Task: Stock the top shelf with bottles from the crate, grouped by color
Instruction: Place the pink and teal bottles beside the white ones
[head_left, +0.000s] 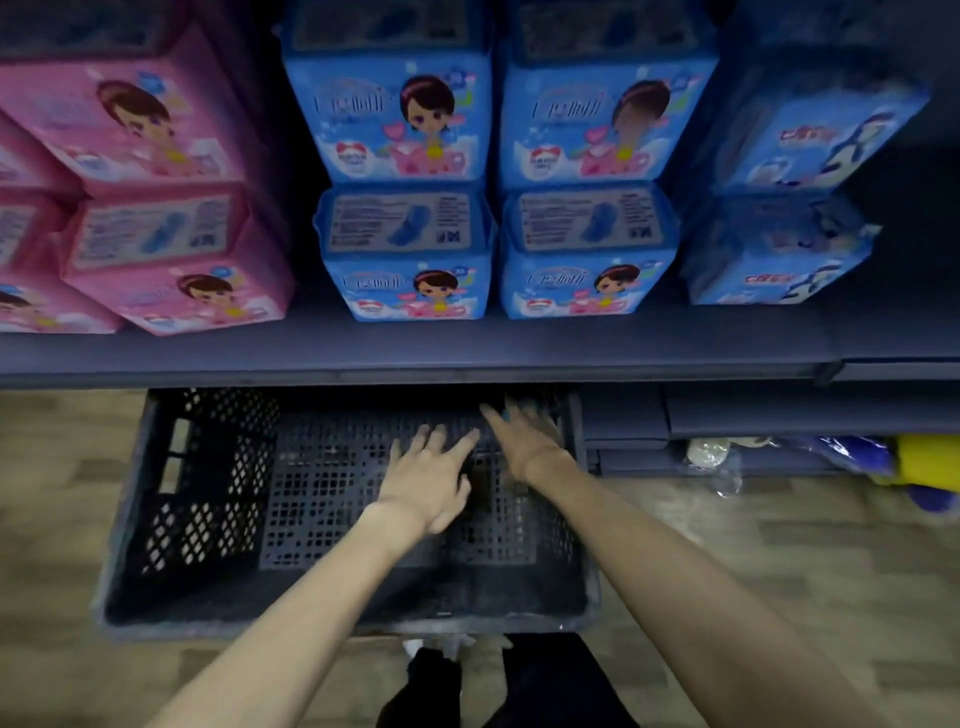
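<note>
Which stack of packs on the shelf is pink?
The leftmost stack; the stacks to its right, such as the middle one, are blue.

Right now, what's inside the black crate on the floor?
Both hands reach into the crate: the left hand and the right hand, fingers spread over its mesh bottom. No bottle shows clearly. The far end is dark under the shelf, so something could hide there.
</note>
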